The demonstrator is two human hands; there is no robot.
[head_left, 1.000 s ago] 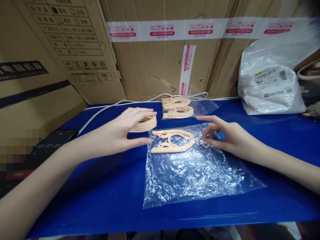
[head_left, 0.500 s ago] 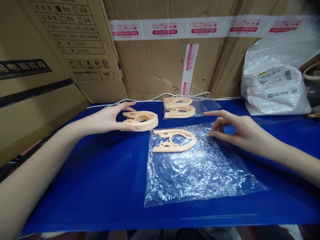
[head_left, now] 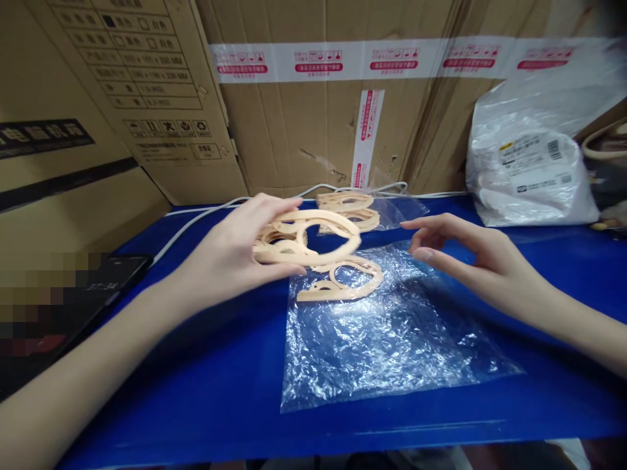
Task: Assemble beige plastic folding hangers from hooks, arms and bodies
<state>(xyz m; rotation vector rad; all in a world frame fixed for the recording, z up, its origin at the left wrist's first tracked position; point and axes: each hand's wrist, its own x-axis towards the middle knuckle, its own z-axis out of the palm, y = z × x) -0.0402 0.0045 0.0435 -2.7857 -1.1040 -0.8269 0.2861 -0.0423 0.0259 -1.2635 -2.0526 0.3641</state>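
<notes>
My left hand [head_left: 240, 238] grips a beige folding hanger [head_left: 353, 243], thumb along the near side and fingers along the far side. It is raised over the table, its rounded end pointing right. Behind it, partly hidden, sits the stack of similar hangers [head_left: 272, 235]. Another hanger [head_left: 368, 287] lies at the far left part of a clear plastic bag [head_left: 382, 352], partly covered by the held one. My right hand [head_left: 455, 251] hovers above the bag's far right corner, fingers bent and thumb apart, with nothing in it.
At the back of the blue table [head_left: 206, 378], more hangers [head_left: 365, 219] lie in a clear bag. A white cable [head_left: 189, 225] runs along the cardboard boxes [head_left: 289, 130]. A white plastic package [head_left: 529, 176] stands back right; a phone-like dark device [head_left: 105, 281] is at left.
My left hand has moved right from the stack, lifting one hanger with it. My right hand stays near the bag, its fingers slightly changed. The dark device at left has come into view.
</notes>
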